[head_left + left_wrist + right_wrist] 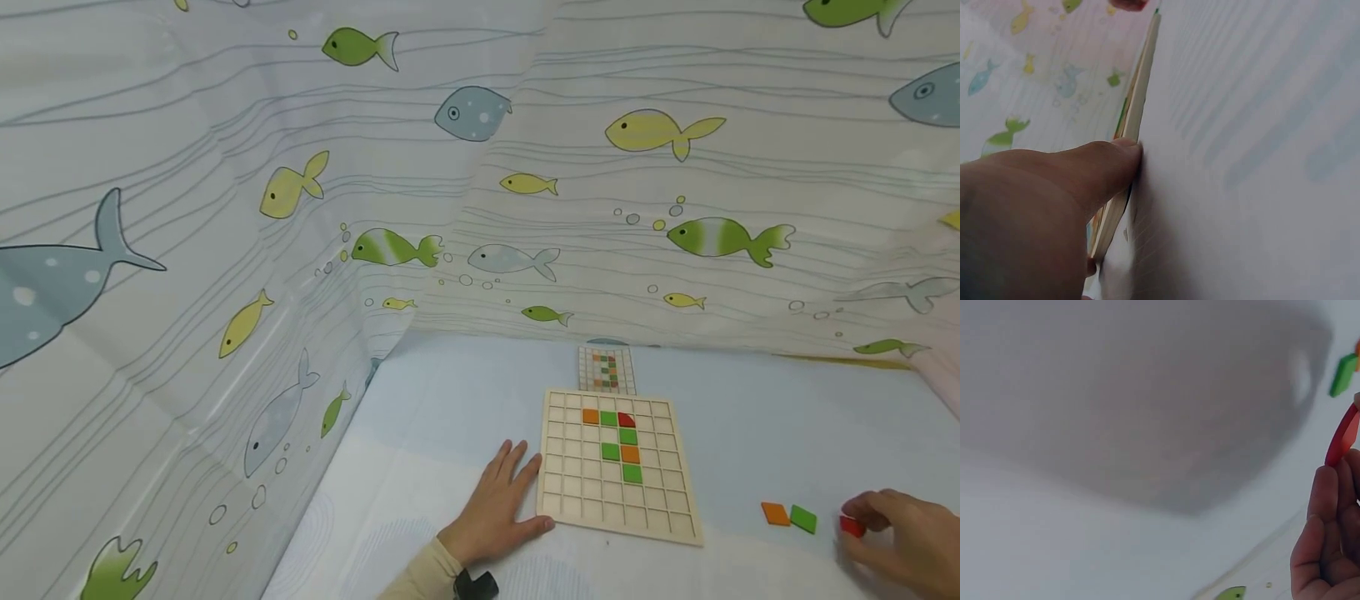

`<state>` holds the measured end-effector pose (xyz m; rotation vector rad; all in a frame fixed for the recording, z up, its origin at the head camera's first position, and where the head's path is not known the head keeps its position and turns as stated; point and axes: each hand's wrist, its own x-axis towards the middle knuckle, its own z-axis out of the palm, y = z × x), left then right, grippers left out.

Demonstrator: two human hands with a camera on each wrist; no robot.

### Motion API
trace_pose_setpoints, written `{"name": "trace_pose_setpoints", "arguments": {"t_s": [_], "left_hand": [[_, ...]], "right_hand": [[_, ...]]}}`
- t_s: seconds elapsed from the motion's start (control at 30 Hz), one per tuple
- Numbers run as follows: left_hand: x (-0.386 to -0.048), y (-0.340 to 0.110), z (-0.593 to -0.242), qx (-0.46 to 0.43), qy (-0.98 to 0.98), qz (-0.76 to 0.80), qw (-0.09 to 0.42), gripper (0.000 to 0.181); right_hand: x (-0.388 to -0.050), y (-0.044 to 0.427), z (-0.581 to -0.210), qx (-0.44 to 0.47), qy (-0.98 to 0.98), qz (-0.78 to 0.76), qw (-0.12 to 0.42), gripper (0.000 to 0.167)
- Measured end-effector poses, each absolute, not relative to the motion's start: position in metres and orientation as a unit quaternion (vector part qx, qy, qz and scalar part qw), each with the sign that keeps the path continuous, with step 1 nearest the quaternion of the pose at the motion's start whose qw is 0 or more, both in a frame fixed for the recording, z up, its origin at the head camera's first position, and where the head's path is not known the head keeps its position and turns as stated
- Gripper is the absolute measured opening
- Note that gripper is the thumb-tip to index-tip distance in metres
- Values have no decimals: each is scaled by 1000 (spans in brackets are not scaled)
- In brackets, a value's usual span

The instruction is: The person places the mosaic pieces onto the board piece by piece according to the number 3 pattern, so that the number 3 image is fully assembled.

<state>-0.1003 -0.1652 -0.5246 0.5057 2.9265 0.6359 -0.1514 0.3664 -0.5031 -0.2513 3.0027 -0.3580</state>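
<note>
A wooden grid board (573, 485) lies on the table, with several orange, green and red tiles set in its squares. My left hand (495, 508) rests at the board's left side, fingers spread and fairly straight. In the left wrist view its thumb (1107, 164) touches the board's edge. Off to the right, my right hand (903, 533) pinches a red tile (851, 526) between thumb and fingers. The right wrist view shows this red tile (1341, 434) held at the fingertips, one edge curved. Beside that hand lie a loose green tile (803, 519) and an orange tile (776, 513).
Behind the board stands a small pattern card (606, 371) showing a grid with coloured squares. A fish-printed sheet (585, 225) hangs at the back and along the left. The table cover (450, 392) is pale blue and white.
</note>
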Motion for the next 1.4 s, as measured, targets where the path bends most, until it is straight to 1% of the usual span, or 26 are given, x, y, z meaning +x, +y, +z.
{"name": "trace_pose_setpoints", "arguments": {"t_s": [0.2,0.37,0.5,0.6,0.83,0.9,1.2,1.4], "left_hand": [[-101,-165,-523,166,963,209,48,90],[-101,-165,-525,169,962,209,49,90],[-101,-165,-524,172,960,213,53,90],[-102,-165,-523,172,959,217,54,89],[-102,-165,-522,170,959,218,54,90],[-102,-165,-522,169,959,221,56,89],[-99,-165,-521,171,958,223,53,88],[-99,-165,-522,168,960,218,51,88]], "right_hand": [[-163,345,-480,-146,984,-105,-7,42],[-165,327,-480,-198,971,-111,-76,36],[-166,310,-479,-213,966,-125,-83,35],[-169,297,-475,-222,963,-134,-75,34],[-176,268,-474,-265,945,-156,-111,32],[-177,259,-473,-272,941,-165,-113,31],[-182,225,-466,-286,937,-180,-94,28],[-181,207,-473,-301,928,-208,-75,28]]}}
